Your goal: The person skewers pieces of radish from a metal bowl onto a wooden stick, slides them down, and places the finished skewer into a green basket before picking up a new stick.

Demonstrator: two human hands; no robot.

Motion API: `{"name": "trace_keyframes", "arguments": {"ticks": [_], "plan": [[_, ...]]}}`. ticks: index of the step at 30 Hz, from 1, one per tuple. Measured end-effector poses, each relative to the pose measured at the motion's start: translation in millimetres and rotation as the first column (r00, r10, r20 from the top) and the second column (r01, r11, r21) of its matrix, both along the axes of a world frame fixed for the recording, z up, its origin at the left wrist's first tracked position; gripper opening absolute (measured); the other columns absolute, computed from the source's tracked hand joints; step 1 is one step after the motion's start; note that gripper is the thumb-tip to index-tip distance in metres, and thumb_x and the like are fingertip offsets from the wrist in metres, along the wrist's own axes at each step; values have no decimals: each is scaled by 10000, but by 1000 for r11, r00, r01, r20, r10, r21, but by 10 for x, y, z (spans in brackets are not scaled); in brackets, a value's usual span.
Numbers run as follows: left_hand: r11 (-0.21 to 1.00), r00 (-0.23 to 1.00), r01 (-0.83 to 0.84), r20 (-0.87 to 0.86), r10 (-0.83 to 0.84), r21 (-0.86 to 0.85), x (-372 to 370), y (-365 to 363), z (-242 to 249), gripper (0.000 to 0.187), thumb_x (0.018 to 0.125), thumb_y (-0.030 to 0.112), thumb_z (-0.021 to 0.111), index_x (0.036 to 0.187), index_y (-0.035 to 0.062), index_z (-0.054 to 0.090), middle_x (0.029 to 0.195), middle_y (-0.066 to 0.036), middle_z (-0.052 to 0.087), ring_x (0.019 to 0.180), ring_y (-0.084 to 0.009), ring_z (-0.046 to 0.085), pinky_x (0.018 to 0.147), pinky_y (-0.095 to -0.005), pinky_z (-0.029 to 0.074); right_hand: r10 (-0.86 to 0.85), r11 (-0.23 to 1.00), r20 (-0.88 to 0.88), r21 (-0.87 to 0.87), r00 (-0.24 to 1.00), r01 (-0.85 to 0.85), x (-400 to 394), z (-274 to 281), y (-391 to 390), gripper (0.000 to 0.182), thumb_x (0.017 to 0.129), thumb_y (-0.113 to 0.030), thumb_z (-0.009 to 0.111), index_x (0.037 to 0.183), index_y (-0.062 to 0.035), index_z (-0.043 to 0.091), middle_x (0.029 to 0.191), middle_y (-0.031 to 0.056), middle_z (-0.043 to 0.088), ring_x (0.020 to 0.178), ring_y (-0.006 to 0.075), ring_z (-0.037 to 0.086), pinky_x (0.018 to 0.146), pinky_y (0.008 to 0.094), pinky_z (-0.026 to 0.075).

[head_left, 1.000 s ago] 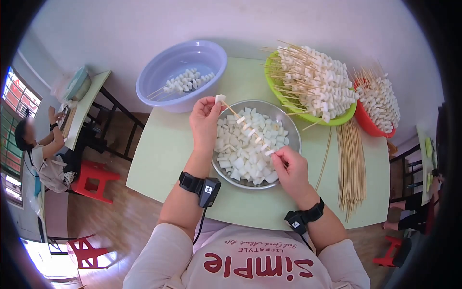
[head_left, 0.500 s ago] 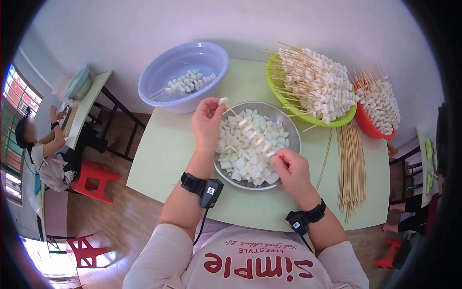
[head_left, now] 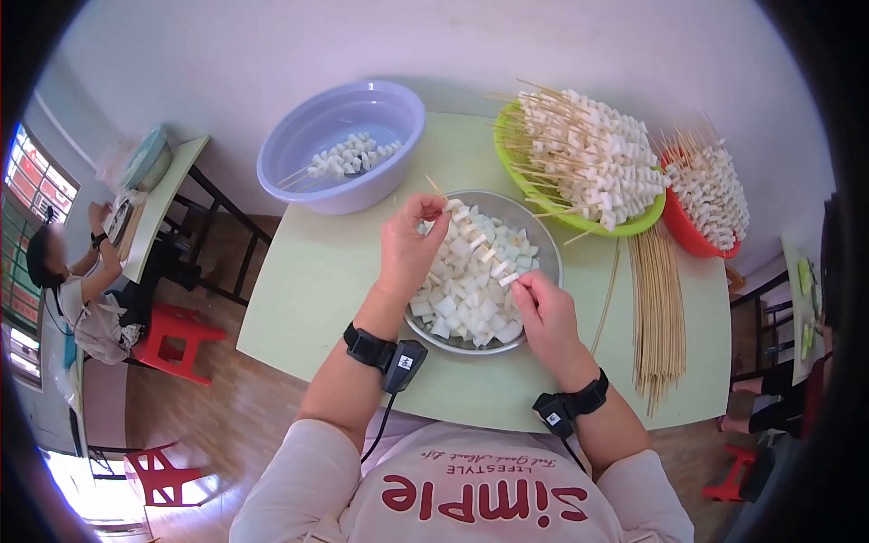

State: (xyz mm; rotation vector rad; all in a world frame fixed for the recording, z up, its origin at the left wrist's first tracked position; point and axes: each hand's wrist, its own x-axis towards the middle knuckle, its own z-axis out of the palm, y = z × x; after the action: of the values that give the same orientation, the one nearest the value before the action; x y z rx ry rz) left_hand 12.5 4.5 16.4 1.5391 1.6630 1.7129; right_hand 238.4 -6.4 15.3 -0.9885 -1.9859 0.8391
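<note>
A thin skewer (head_left: 434, 185) threaded with several white pieces runs slantwise between my hands, above a metal bowl (head_left: 555, 299) of loose white cubes (head_left: 466, 312). My left hand (head_left: 412, 240) pinches the upper-left part of the row, with the bare stick tip poking out past its fingers. At the lower-right end of the row, my right hand (head_left: 548, 317) is closed on the last piece. Bare skewers (head_left: 658, 317) lie in a bundle right of the bowl, and one single stick (head_left: 607, 299) lies apart from them.
A purple basin (head_left: 362, 192) with a few filled skewers is at the back left. A green basin (head_left: 647, 224) and a red basin (head_left: 692, 237) at the back right are heaped with filled skewers. A person (head_left: 86, 299) sits at another table far left.
My left hand has moved down and right along the skewer, and the white piece that was at its fingertips now sits farther down the stick. The tip now shows bare.
</note>
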Motion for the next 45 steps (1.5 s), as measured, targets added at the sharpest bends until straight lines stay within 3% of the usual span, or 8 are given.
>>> {"name": "trace_keyframes", "arguments": {"ticks": [8,13,15,19,31,33,36,45], "plan": [[999,999,9,33,-11,47,-7,26,-43,125,851,5,675,946,-6,595,880,-62,674,816,-114,621,768,-258,504,7,995,100,96,995,-17,-8,-24,9,110,934,-137,568,906,-32,584,688,148,590,615,323,577,557,383,441],[982,996,69,-50,-79,-174,-90,29,-95,141,832,46,682,950,4,617,865,-96,672,782,-175,640,706,-300,507,-109,992,-187,-80,976,96,-30,-46,5,117,971,-130,536,938,-25,575,622,91,512,524,173,483,516,296,396],[957,931,72,-326,-166,-280,-86,9,-136,211,799,96,716,966,-4,635,869,-82,643,752,-163,601,658,-299,481,-103,993,-198,-77,975,89,-18,-56,14,117,975,-125,532,943,-21,576,618,77,496,529,147,460,516,284,387],[945,854,30,-483,-193,-326,-32,-34,-71,266,748,117,751,972,13,655,856,-110,632,758,-199,609,683,-323,494,-80,996,-198,-45,977,72,-5,-63,22,110,969,-109,535,945,-11,578,622,78,501,527,142,459,520,281,391],[922,953,111,-223,-204,-370,-52,4,-118,305,787,84,742,1061,-3,640,842,-53,641,783,-141,604,717,-271,497,-69,997,-129,38,989,74,-9,-56,12,90,948,-97,558,926,-14,585,640,115,538,530,216,514,520,312,413],[963,967,86,254,-19,-256,-71,56,-128,219,885,67,661,1083,-24,639,907,-38,652,823,-106,604,737,-243,498,-62,997,-109,41,992,67,-3,-46,10,89,943,-98,563,917,-16,584,642,119,542,535,226,519,520,317,413],[1000,897,29,441,-25,-2,-132,86,-92,159,941,51,590,1065,-39,631,924,-22,642,809,-72,588,730,-220,469,-45,998,-70,47,997,48,-10,-39,9,85,932,-98,575,898,-20,583,645,123,550,546,245,529,521,330,413],[991,863,-72,506,7,110,-184,86,-29,136,915,-17,601,1039,-37,549,960,-86,641,842,-134,635,787,-235,511,-11,996,-4,89,1000,11,-12,-52,8,72,895,-88,611,856,-34,583,635,120,568,565,280,548,527,367,419]]}}
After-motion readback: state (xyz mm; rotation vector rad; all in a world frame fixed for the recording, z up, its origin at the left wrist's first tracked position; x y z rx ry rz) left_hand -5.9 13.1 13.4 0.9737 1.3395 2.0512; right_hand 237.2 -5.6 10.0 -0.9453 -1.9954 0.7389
